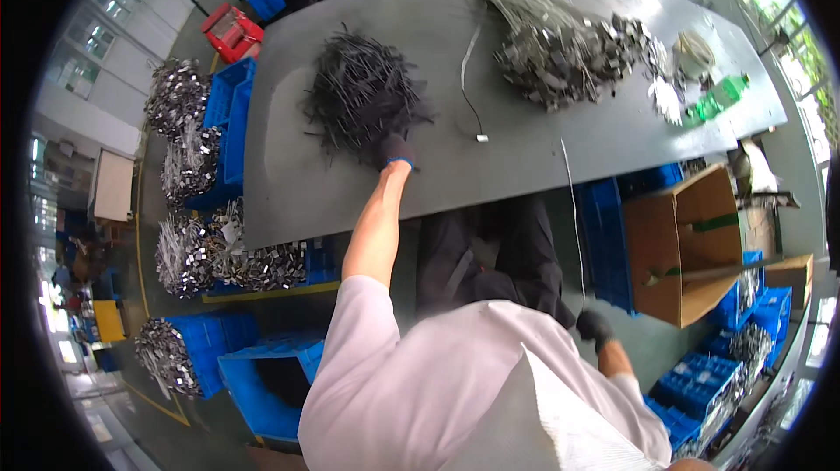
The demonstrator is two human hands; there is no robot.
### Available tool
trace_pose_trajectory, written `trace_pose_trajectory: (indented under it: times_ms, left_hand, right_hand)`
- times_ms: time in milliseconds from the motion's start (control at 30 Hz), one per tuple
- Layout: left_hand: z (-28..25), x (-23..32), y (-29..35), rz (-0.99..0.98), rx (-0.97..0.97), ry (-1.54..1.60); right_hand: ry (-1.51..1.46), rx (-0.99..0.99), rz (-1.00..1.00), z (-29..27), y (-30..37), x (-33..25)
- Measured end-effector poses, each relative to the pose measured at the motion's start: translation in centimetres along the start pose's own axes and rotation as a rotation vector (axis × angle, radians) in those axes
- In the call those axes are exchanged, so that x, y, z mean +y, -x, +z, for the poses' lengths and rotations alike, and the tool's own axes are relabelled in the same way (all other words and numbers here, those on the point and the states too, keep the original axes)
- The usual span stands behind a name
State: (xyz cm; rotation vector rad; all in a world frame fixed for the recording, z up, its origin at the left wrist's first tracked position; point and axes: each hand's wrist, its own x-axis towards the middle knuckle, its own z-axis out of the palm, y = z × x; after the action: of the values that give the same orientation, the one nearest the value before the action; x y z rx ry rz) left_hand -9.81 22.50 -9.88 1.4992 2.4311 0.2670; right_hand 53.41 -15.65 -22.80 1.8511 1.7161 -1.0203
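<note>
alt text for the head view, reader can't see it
A person's gloved left hand is at a pile of dark strips on a grey table; the gloved right hand is low beside a thin pale cable. A pale cable bundle lies farther right.

Grey table [525, 169], black heap [360, 82], silvery pile [569, 55], 1 green bottle [720, 98]

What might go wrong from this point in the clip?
The left hand is at the near edge of a loose pile of dark strips, so pieces might scatter. A thin white cable hangs over the table edge toward the right hand and could snag. The green bottle, lying on its side, might roll if bumped.
</note>
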Motion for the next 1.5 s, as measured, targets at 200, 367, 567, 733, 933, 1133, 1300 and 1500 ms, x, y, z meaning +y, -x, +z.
trace_pose_trajectory:
  times_ms: [200,367,567,733,933,1133,1300,1500]
  left_hand:
    - [2.7,-2.3,-4.5,0.223,-0.045,-0.117]
    - [4.1,-3.0,-10.2,-0.513,-0.544,1.326]
    - [4.4,6.5,-12.4,-0.077,-0.489,1.803]
    - [2.2,15.8,-8.8,-0.511,-0.694,2.149]
    - [-4.5,16.4,-8.4,-0.305,-0.234,2.327]
    - [-11.0,16.7,-7.3,0.062,0.313,1.887]
    - [-12.1,17.9,-4.3,0.096,-0.171,1.788]
    - [-12.9,17.2,-4.0,0.192,-0.851,2.089]
  right_hand:
    - [0.073,0.029,-0.099,-0.6,0.9,0.0]
    - [0.105,0.112,-0.142,-6.4,0.4,-5.9]
    - [-0.085,0.404,-0.422,-16.9,-1.3,-17.9]
    - [0.049,0.488,-0.6,-25.1,-3.1,-26.9]
    - [0.249,0.458,-0.591,-25.4,-2.4,-26.2]
    - [0.382,0.305,-0.433,-24.8,0.8,-23.7]
    - [0.215,0.778,-0.673,-25.1,-1.8,-25.9]
    - [0.092,0.804,-0.543,-22.8,-4.4,-22.8]
